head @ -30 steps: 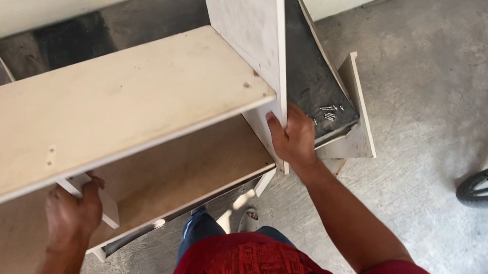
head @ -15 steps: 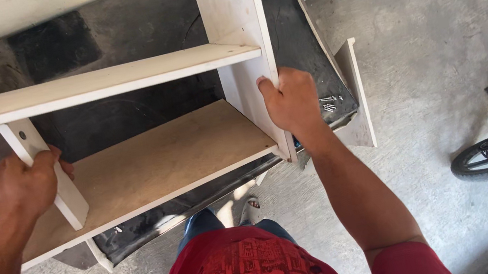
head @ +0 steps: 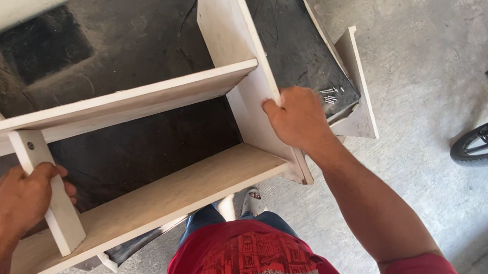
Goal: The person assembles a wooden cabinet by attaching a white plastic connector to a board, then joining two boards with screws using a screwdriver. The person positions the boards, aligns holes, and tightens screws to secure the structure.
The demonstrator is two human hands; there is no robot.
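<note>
The wooden shelf unit [head: 147, 154] stood assembled at frame centre, two shelves joined; left hand [head: 24, 196] gripped its short divider [head: 51, 198], right hand [head: 298, 121] clamped the side panel [head: 237, 58]. Loose screws [head: 329, 95] remained unused.

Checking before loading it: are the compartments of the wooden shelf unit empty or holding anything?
Empty. Between the shelf unit's boards only the dark tabletop behind shows; the loose screws lie outside it.

One head-worn camera looks steeply down, close above the wooden shelf frame [head: 119, 112].
</note>
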